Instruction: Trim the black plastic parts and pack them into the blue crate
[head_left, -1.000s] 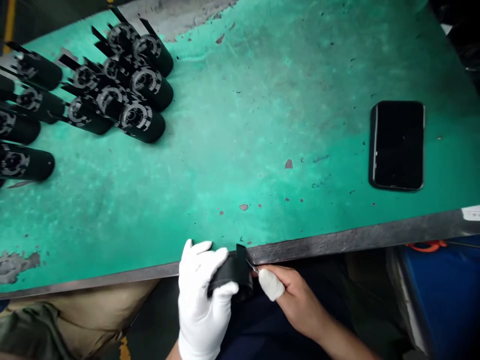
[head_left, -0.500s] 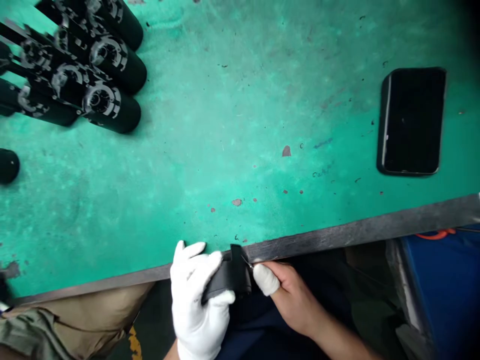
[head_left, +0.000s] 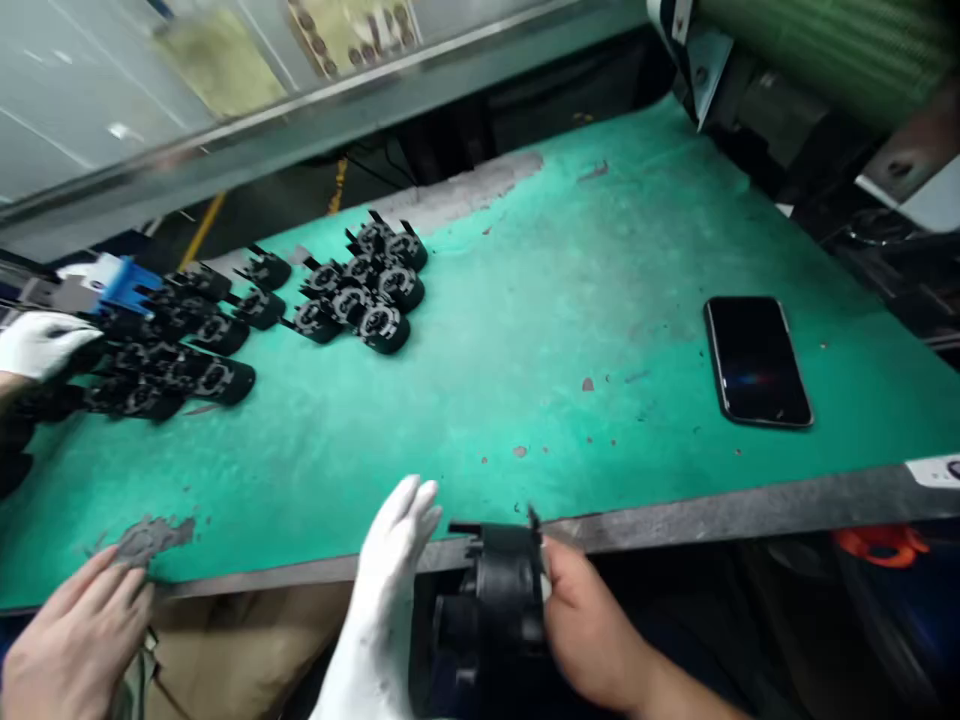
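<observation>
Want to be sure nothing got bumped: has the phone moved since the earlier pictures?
No. Against the grey chip in the green tabletop, the phone lies in the same place; the view shifted.

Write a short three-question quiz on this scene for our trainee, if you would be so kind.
1. True or false: in the picture, the phone lies left of the grouped black parts.
2. The person's left hand is gloved in: A) blue; B) white; C) red.
3. Fill in: the held black part is in the person's ___ hand.
Key: 1 false; 2 B; 3 right hand.
</observation>
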